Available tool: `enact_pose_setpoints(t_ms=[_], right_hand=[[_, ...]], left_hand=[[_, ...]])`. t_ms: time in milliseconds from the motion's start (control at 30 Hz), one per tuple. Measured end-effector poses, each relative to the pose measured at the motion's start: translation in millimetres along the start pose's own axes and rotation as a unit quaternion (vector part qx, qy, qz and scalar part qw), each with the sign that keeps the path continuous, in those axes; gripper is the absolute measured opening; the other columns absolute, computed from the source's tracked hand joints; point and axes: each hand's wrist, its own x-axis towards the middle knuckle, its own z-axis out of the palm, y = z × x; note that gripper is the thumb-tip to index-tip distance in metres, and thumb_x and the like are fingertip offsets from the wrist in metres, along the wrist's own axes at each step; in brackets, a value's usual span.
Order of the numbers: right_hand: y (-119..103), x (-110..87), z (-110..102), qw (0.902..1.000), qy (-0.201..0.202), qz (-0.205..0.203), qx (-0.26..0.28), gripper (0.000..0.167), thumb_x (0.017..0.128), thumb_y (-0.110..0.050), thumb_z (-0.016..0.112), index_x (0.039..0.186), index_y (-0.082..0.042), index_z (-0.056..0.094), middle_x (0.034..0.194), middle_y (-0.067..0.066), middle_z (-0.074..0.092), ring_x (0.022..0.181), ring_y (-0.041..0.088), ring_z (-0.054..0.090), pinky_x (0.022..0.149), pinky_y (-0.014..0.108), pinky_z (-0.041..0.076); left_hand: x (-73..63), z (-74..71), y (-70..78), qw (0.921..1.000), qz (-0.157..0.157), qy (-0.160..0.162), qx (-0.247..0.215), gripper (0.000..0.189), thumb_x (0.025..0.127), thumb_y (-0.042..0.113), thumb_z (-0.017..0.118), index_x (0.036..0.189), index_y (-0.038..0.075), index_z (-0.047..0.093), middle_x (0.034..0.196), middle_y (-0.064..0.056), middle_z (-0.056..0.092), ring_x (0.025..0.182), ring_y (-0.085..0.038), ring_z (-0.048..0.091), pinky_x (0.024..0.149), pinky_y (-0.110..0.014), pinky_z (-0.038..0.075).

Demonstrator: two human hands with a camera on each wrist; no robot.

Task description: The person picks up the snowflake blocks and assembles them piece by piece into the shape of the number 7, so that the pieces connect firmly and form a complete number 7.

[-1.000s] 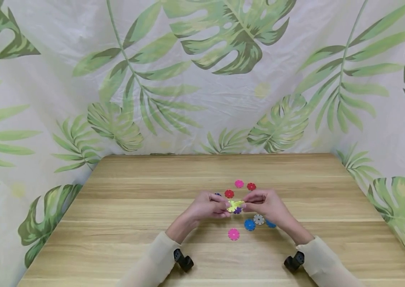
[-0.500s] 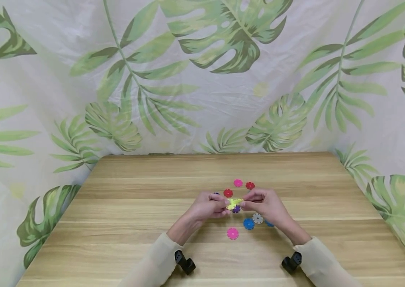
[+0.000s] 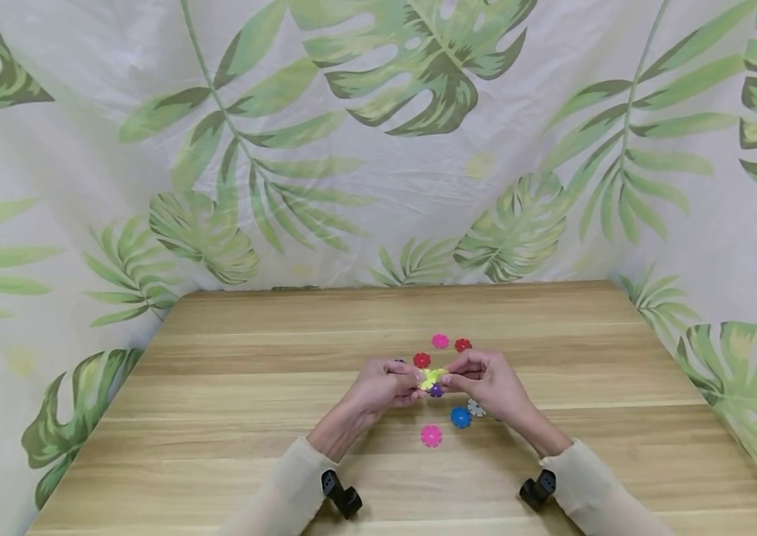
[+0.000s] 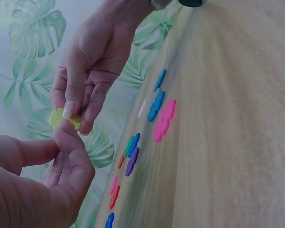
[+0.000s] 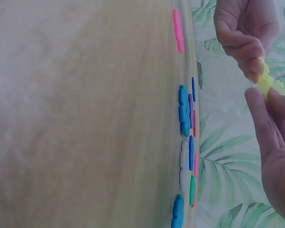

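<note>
Both hands meet above the table over a pair of yellow notched plastic discs (image 3: 430, 380) that cross each other at an angle. My left hand (image 3: 381, 387) pinches the yellow pieces between thumb and fingers from the left. From the other side, my right hand (image 3: 490, 383) grips them with thumb and index finger. The right wrist view shows the yellow discs (image 5: 266, 84) between the fingertips of both hands. Fingers cover part of them, so how deep their slots interlock is hidden. Below lies a purple disc (image 3: 436, 391), overlapped by the yellow ones in the head view.
Flat notched discs lie scattered on the wooden table (image 3: 251, 447): a pink one (image 3: 431, 435) in front, a blue one (image 3: 461, 417), a white one (image 3: 476, 407), and red (image 3: 421, 360) and pink (image 3: 441, 341) ones behind. A leaf-patterned cloth (image 3: 351, 186) hangs beyond the table.
The head view has drifted slightly, shifting the scene left. Both hands keep their pinch on the yellow discs; the right hand now covers more of the white disc and the blue one beside it.
</note>
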Motion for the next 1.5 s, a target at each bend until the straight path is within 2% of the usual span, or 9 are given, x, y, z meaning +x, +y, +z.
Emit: enact_pose_setpoints(t_ms=[133,367,567,700,767,1000,1233,1333,1500], right_hand=[[-1.4,-0.3,0.3,1.0,0.006,-0.003,-0.007,0.016,0.092,-0.002,0.078,0.104,0.008,0.073,0.1,0.024,0.078,0.092,0.042,0.079,0.083,0.047,0.069],[-0.2,-2.3,-6.7,0.9999,0.012,0.0,0.009,0.02,0.093,-0.006,0.079,0.107,0.007,0.072,0.103,0.023,0.079,0.095,0.04,0.079,0.087,0.049,0.068],[-5.1,-5.2,-19.5,0.9991,0.034,0.018,-0.018,0.026,0.093,-0.018,0.082,0.109,0.0,0.073,0.102,0.012,0.081,0.099,0.039,0.079,0.09,0.048,0.068],[-6.9,-7.5,-30.5,0.9988,0.044,0.016,-0.017,0.028,0.094,-0.017,0.081,0.111,0.003,0.072,0.104,0.014,0.081,0.099,0.038,0.079,0.093,0.051,0.066],[-6.8,-9.1,-35.5,0.9987,0.048,0.014,-0.012,0.029,0.094,-0.016,0.08,0.112,0.004,0.071,0.105,0.015,0.081,0.099,0.035,0.08,0.094,0.051,0.066],[-3.1,-14.9,-47.2,0.9983,0.055,0.014,-0.011,0.029,0.095,-0.014,0.078,0.116,0.006,0.07,0.107,0.017,0.08,0.096,0.031,0.081,0.093,0.05,0.066],[-0.7,-16.7,-51.6,0.9981,0.058,0.018,-0.011,0.029,0.095,-0.01,0.077,0.117,0.007,0.069,0.106,0.018,0.08,0.097,0.035,0.08,0.094,0.051,0.065],[-0.4,-17.6,-53.2,0.9979,0.061,0.019,-0.008,0.027,0.095,-0.007,0.076,0.116,0.008,0.068,0.104,0.016,0.081,0.096,0.033,0.08,0.093,0.051,0.065],[0.5,-18.1,-55.3,0.9982,0.056,0.02,-0.007,0.028,0.096,-0.006,0.075,0.117,0.01,0.067,0.104,0.015,0.081,0.096,0.033,0.081,0.094,0.05,0.065]], left_hand=[[1.1,1.8,1.4,1.0,0.001,0.005,0.002,0.019,0.101,0.003,0.065,0.113,-0.011,0.072,0.094,-0.008,0.073,0.074,-0.009,0.07,0.072,-0.019,0.065],[4.8,5.5,4.9,0.9996,0.002,-0.003,0.029,0.022,0.102,0.007,0.067,0.117,-0.008,0.073,0.102,-0.012,0.076,0.079,-0.011,0.072,0.084,-0.026,0.068],[12.3,5.6,9.0,0.9938,0.047,-0.012,0.101,0.03,0.105,0.015,0.062,0.124,-0.007,0.071,0.104,-0.019,0.078,0.086,-0.02,0.076,0.089,-0.036,0.068],[19.4,-2.6,11.1,0.9797,0.082,0.018,0.182,0.029,0.105,0.014,0.06,0.124,-0.006,0.071,0.106,-0.022,0.078,0.094,-0.032,0.076,0.09,-0.042,0.068],[23.2,-7.6,12.2,0.9707,0.092,0.034,0.219,0.025,0.103,0.011,0.064,0.119,-0.005,0.072,0.105,-0.022,0.077,0.093,-0.035,0.075,0.085,-0.041,0.068],[39.0,-22.7,13.8,0.9212,0.129,0.045,0.364,0.017,0.095,0.01,0.075,0.108,-0.001,0.078,0.097,-0.012,0.078,0.082,-0.015,0.068,0.073,-0.023,0.061],[45.9,-37.7,17.4,0.8854,0.12,0.031,0.448,0.017,0.085,0.006,0.085,0.1,0.003,0.079,0.089,-0.005,0.076,0.08,-0.014,0.064,0.074,-0.026,0.057],[49.1,-42.7,17.6,0.8759,0.123,0.017,0.466,0.021,0.083,0.008,0.088,0.101,0.003,0.078,0.089,-0.005,0.074,0.08,-0.014,0.061,0.072,-0.025,0.054],[53.6,-47.0,16.9,0.8774,0.116,0.003,0.466,0.024,0.083,0.011,0.089,0.102,0.004,0.077,0.09,-0.005,0.072,0.081,-0.015,0.062,0.072,-0.024,0.054]])
